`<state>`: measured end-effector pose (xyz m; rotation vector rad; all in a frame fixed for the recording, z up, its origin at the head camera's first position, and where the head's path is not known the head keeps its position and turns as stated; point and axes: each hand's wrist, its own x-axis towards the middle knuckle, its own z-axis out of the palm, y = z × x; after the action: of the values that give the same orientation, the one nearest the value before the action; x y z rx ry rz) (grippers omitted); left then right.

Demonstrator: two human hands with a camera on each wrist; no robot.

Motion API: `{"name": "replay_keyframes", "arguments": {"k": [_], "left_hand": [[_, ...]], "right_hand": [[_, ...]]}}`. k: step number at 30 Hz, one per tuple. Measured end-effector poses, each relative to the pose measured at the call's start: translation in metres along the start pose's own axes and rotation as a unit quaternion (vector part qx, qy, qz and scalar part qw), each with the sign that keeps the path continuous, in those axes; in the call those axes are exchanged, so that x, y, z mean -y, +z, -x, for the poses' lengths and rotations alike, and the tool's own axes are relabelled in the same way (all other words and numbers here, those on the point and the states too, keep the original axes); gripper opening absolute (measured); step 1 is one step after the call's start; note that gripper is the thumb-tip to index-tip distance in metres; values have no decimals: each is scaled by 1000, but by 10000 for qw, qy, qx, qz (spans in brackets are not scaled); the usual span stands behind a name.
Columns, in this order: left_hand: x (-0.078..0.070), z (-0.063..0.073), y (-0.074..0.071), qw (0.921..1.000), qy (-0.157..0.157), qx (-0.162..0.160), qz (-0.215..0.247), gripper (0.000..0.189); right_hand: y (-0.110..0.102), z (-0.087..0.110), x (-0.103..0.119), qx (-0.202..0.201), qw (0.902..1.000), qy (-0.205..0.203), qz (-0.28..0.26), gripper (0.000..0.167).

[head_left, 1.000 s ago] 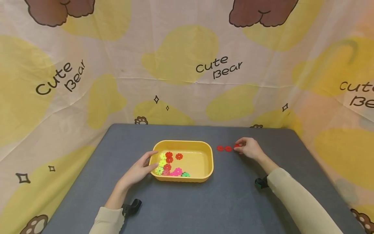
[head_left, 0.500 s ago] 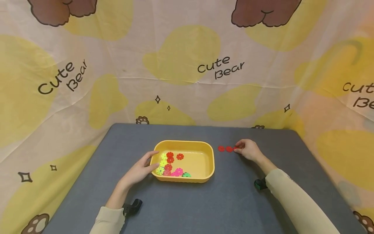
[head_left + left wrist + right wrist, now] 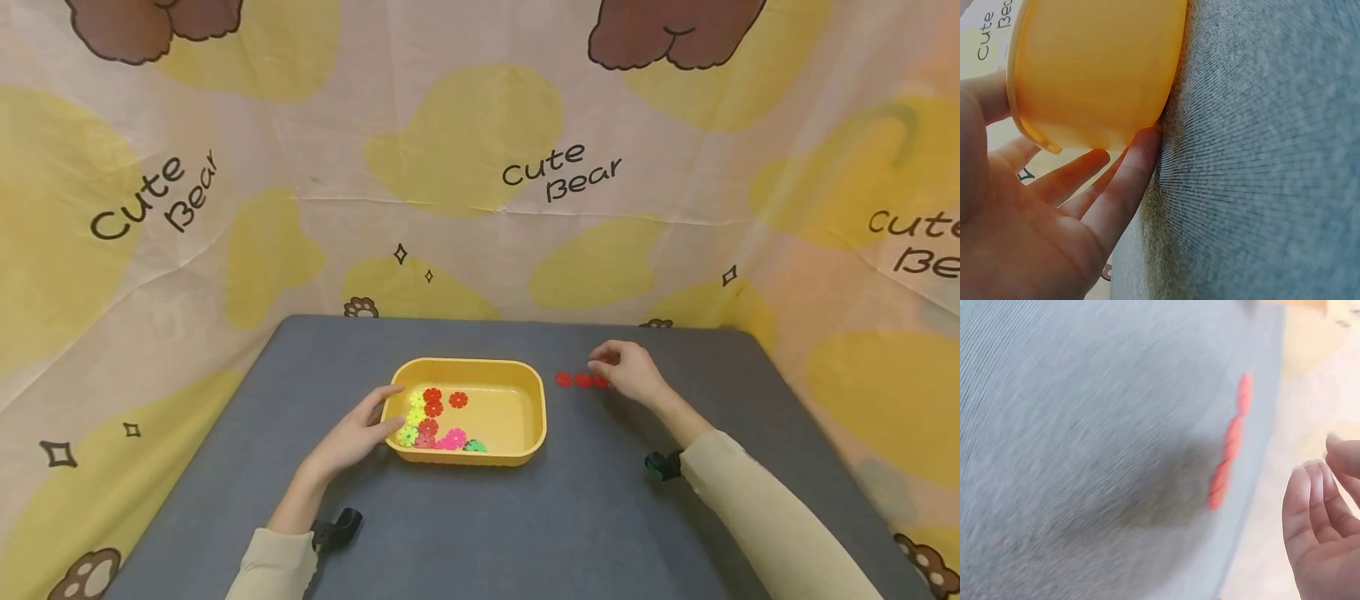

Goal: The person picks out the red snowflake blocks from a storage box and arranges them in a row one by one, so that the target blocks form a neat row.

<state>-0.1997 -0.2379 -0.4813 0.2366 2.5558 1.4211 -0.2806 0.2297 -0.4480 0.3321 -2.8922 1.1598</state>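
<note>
A yellow plastic tray (image 3: 517, 457) stands on the table, with red, pink, yellow-green and green snowflake discs (image 3: 457, 400) lying mostly in its left half. My left hand (image 3: 352, 435) grips the tray's left end; in the left wrist view its fingers (image 3: 1125, 187) lie against the outer wall and the thumb reaches over the rim. To the right of the tray, three red snowflake discs (image 3: 583, 380) form a row. My right hand (image 3: 633, 373) hovers above that row's right end, holding nothing, its fingers (image 3: 1298, 506) loosely bent. It partly covers the rightmost disc.
The grey cloth-covered table (image 3: 480, 533) carries the tray and the row. A printed curtain (image 3: 457, 158) stands close behind the table's far edge and along both sides. Each wrist wears a small black camera (image 3: 339, 528).
My right hand has let go of the third red disc at the row's right end and lifted up and slightly left. The left hand stays on the tray.
</note>
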Motion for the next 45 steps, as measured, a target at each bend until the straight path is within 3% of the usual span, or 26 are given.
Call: {"name": "replay_keyframes", "arguments": {"k": [9,16,28,35,45], "left_hand": [[0,1,0,10000,-33,-41,10,60],[-2,1,1,10000,-72,-27,20,60],[-2,3,2,9999,-65,-71,-78,59],[-2,3,1,9998,-94,-66,-136,60],[-3,3,0,9999,-82,-58,-86,60]], "right_hand": [[8,5,44,-136,9990,-309,-283,18],[18,10,72,0,9974,-442,-566,17],[52,13,102,132,9935,-855,-733,13],[78,12,119,383,9911,-843,-952,10],[109,5,135,661,9883,-1137,-772,11]]}}
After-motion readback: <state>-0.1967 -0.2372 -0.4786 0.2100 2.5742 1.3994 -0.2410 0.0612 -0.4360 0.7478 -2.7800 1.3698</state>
